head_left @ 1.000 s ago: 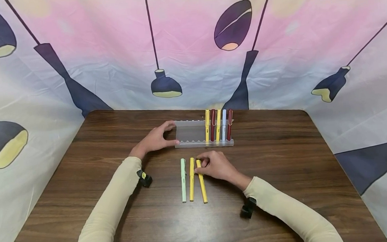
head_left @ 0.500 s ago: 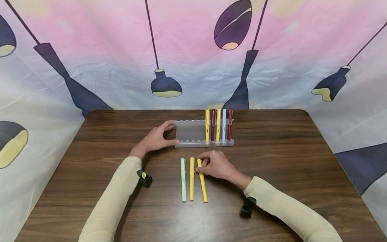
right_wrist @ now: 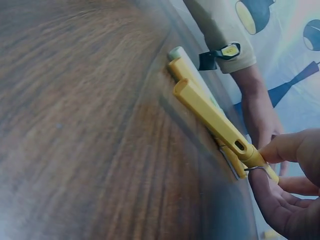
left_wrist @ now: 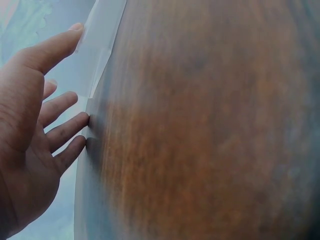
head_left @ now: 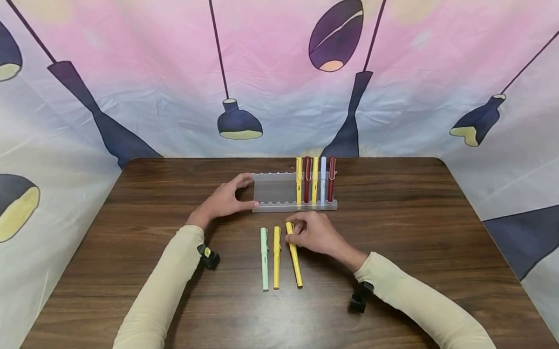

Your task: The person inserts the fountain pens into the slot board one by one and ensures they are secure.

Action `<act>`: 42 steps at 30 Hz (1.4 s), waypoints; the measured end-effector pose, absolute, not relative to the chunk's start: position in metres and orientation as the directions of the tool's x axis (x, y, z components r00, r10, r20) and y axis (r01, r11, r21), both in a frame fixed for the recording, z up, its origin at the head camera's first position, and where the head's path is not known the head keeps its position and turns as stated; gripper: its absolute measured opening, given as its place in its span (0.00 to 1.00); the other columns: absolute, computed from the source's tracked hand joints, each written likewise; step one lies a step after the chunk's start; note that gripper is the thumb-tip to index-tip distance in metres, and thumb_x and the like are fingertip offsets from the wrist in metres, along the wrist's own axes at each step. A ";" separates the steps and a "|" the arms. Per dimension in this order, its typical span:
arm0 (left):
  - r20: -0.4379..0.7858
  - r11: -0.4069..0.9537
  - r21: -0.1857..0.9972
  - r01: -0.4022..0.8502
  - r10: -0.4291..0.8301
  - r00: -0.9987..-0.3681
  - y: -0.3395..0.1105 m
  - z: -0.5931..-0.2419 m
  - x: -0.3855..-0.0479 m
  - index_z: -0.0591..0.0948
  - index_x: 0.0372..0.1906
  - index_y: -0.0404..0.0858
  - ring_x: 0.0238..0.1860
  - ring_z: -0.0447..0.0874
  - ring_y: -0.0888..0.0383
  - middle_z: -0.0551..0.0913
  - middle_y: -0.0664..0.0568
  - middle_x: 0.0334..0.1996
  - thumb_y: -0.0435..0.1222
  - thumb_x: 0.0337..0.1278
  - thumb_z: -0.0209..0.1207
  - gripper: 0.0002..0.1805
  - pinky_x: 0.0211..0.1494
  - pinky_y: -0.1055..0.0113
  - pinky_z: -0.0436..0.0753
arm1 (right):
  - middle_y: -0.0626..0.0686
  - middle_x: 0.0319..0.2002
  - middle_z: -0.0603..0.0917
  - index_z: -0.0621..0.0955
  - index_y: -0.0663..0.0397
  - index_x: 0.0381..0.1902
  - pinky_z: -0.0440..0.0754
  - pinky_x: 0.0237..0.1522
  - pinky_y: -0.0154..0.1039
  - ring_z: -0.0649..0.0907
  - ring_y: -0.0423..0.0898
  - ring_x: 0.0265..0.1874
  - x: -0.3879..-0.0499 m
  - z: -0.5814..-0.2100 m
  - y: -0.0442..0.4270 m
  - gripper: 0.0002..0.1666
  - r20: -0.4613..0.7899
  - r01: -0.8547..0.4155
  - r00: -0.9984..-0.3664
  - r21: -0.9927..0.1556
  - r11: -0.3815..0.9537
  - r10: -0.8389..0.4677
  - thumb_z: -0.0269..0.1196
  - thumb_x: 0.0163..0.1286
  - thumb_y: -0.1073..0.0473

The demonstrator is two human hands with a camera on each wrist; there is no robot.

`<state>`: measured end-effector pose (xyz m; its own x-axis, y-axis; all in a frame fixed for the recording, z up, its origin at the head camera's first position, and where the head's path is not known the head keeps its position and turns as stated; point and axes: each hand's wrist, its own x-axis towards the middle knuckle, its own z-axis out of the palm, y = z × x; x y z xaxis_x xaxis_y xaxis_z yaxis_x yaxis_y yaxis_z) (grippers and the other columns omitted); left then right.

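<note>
One yellow pen (head_left: 296,262) in pinch of right hand (head_left: 315,233), now farther from yellow neighbour (head_left: 277,258); left hand (head_left: 222,201), fingers apart

head: bright — soft glare on tabletop (head_left: 275,323) | left wrist: blurred | right wrist: dim — shadow beside yellow pen (right_wrist: 215,120)

Rack (head_left: 274,190) free at left — pens (head_left: 314,182) blocking right, left grip (head_left: 223,200) alongside

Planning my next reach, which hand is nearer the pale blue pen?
Right. The right hand is in front of the rack, slightly left of the pale blue pen; the left hand is at the rack's left end.
</note>
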<state>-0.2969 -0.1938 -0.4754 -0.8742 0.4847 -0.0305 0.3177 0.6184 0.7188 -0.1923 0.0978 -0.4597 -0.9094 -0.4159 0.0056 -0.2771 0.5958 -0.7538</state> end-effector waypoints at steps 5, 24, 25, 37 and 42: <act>-0.030 0.616 0.721 0.319 0.487 -0.873 -0.193 -0.473 -0.296 0.59 0.79 0.42 0.76 0.64 0.47 0.67 0.45 0.76 0.55 0.59 0.70 0.50 0.77 0.43 0.61 | 0.43 0.25 0.85 0.86 0.61 0.53 0.78 0.24 0.32 0.81 0.36 0.22 -0.195 -0.453 0.100 0.23 0.029 -0.289 -0.912 -0.753 0.591 -0.409 0.77 0.60 0.61; -0.027 0.612 0.720 0.327 0.496 -0.868 -0.194 -0.472 -0.296 0.58 0.79 0.41 0.76 0.64 0.45 0.66 0.43 0.76 0.55 0.58 0.70 0.51 0.77 0.42 0.61 | 0.47 0.30 0.85 0.85 0.58 0.55 0.83 0.30 0.35 0.84 0.38 0.27 -0.196 -0.431 0.109 0.23 0.107 -0.309 -0.925 -0.768 0.561 -0.364 0.75 0.61 0.60; -0.027 0.613 0.719 0.328 0.496 -0.868 -0.194 -0.472 -0.296 0.58 0.79 0.42 0.76 0.64 0.46 0.66 0.43 0.76 0.55 0.58 0.70 0.51 0.77 0.42 0.61 | 0.47 0.30 0.85 0.85 0.59 0.55 0.83 0.31 0.36 0.85 0.39 0.27 -0.197 -0.429 0.109 0.23 0.116 -0.313 -0.925 -0.770 0.556 -0.361 0.75 0.61 0.61; -0.024 0.612 0.719 0.330 0.497 -0.868 -0.193 -0.471 -0.295 0.59 0.79 0.40 0.76 0.64 0.45 0.66 0.42 0.76 0.56 0.58 0.70 0.51 0.77 0.42 0.61 | 0.47 0.31 0.84 0.86 0.52 0.54 0.86 0.34 0.37 0.86 0.40 0.29 -0.206 -0.408 0.108 0.21 0.241 -0.387 -0.915 -0.749 0.537 -0.323 0.74 0.63 0.60; -0.027 0.619 0.712 0.332 0.497 -0.868 -0.194 -0.473 -0.297 0.59 0.79 0.40 0.76 0.64 0.46 0.66 0.43 0.76 0.57 0.57 0.70 0.52 0.77 0.42 0.61 | 0.47 0.31 0.84 0.86 0.52 0.56 0.84 0.32 0.37 0.85 0.40 0.28 -0.209 -0.401 0.107 0.23 0.278 -0.399 -0.914 -0.750 0.528 -0.296 0.74 0.63 0.60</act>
<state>-0.2965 -0.1938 -0.4726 -0.8675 0.4966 -0.0267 0.3324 0.6189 0.7117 -0.2092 0.1074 -0.4010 -0.9140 -0.2957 0.2778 -0.3988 0.5282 -0.7496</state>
